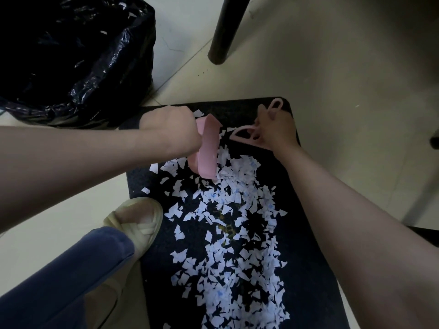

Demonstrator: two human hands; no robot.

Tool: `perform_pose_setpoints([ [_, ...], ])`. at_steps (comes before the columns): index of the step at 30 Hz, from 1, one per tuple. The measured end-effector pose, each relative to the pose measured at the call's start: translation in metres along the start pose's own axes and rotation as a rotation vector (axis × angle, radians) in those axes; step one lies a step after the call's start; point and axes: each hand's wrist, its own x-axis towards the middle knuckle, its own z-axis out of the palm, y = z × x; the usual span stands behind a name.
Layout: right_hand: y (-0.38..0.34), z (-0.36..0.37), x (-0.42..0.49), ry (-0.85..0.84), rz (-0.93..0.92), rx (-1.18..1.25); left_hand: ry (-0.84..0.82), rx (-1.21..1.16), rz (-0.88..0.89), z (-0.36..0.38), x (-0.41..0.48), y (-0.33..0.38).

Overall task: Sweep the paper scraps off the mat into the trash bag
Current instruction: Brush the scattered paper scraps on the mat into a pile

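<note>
Scene: seen from above, a person crouches over a dark mat [308,269] on a pale tiled floor [332,67].
Paper scraps: white paper scraps [237,269] lie in a long band down the middle of the mat, from near to far. A few sit at its left edge.
Trash bag: a black trash bag [83,55] stands open at the far left, just beyond the mat's far left corner. A few white flecks show on the bag.
Left hand: the left hand [171,129] is closed in a fist round a pink dustpan [206,150]. The handle itself is hidden. The pan is tilted up on edge, its lip touching the far end of the scraps.
Right hand: the right hand [273,131] curls its fingers round a pink brush [242,139] at the far right of the mat. The bristles are hidden.
Progress: in my judgement, nearly all the paper is still to be swept.
Risk, scatter: a quick stroke could flick the light scraps off the mat onto the floor.
Risk, dustpan: held this steeply, the pan may let paper slide under its lip or past its sides.
Risk, carrying: scraps could spill between mat and bag if the pan tips on the way.
Risk, foot: a sandal [140,219] rests at the mat's left edge and could drag scraps off if it shifts.
Count: one mat, one trash bag, one dustpan, one brush, two hands, one sandal, one dark furniture leg [228,27] at the far side.
Count, scraps: far too many to count.
</note>
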Motion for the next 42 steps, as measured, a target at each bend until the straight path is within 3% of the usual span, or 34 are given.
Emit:
perform_pose_setpoints([
  [3, 0.002, -0.006, -0.004, 0.213, 0.049, 0.143, 0.015, -0.013, 0.003, -0.003, -0.009, -0.001],
  [7, 0.01, 0.009, -0.012, -0.04, 0.109, 0.6, 0.028, -0.024, 0.019, 0.0, -0.023, -0.008],
  [10, 0.019, 0.02, -0.029, -0.127, 0.102, 0.38, 0.063, -0.028, 0.015, 0.007, -0.04, -0.023],
  [13, 0.022, 0.017, -0.047, -0.002, 0.116, 0.123, 0.09, -0.027, -0.016, 0.015, -0.056, -0.037],
  [20, 0.032, 0.021, -0.065, 0.359, 0.095, 0.212, 0.066, -0.045, -0.01, 0.026, -0.066, -0.048],
  [25, 0.034, 0.023, -0.044, 0.267, 0.082, 0.391, 0.065, -0.041, -0.015, 0.024, -0.048, -0.033],
  [28, 0.023, 0.023, -0.033, 0.133, 0.123, 0.105, 0.064, -0.059, -0.035, 0.016, -0.037, -0.031],
  [30, 0.015, 0.02, -0.033, 0.252, 0.136, -0.017, 0.062, -0.072, -0.036, 0.012, -0.033, -0.033],
  [33, 0.002, 0.014, -0.031, 0.437, 0.097, 0.028, 0.083, -0.086, -0.056, 0.01, -0.031, -0.037],
  [36, -0.01, 0.024, -0.024, 0.278, 0.102, 0.549, 0.085, -0.081, -0.052, 0.012, -0.032, -0.047],
  [38, -0.01, 0.031, -0.02, 0.13, 0.111, 0.706, 0.084, -0.081, -0.057, 0.014, -0.034, -0.051],
  [40, -0.008, 0.035, -0.027, -0.024, 0.144, 0.552, 0.078, -0.076, -0.072, 0.015, -0.035, -0.055],
  [42, -0.004, 0.034, -0.035, -0.026, 0.132, 0.276, 0.064, -0.081, -0.081, 0.015, -0.037, -0.055],
])
